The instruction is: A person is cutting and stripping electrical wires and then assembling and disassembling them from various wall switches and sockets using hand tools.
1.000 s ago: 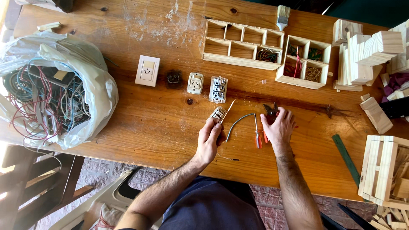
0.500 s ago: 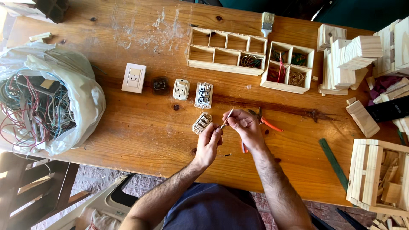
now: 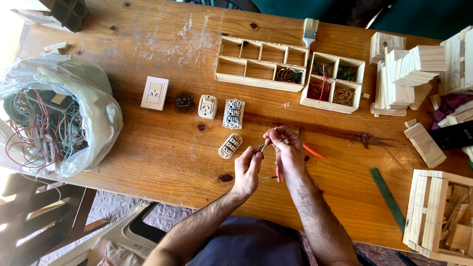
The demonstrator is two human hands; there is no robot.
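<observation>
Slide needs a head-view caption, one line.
Both hands, left hand and right hand, pinch a thin wire over a wooden table.

bag (image 3: 93, 113) left of switches (image 3: 233, 114) (boxes (image 3: 261, 64) behind).

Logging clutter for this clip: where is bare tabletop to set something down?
Bare wood lies between the bag and the left hand, and above the white plate. Crowded: right side, around the blocks, crate and ruler.

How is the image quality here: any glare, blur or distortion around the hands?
Head view: hands reasonably sharp, the thin wire between them barely resolved; strong sunlight blows out the left edge beside the plastic bag; wide-angle lens bows the table edges; elsewhere even light, soft shadows.
</observation>
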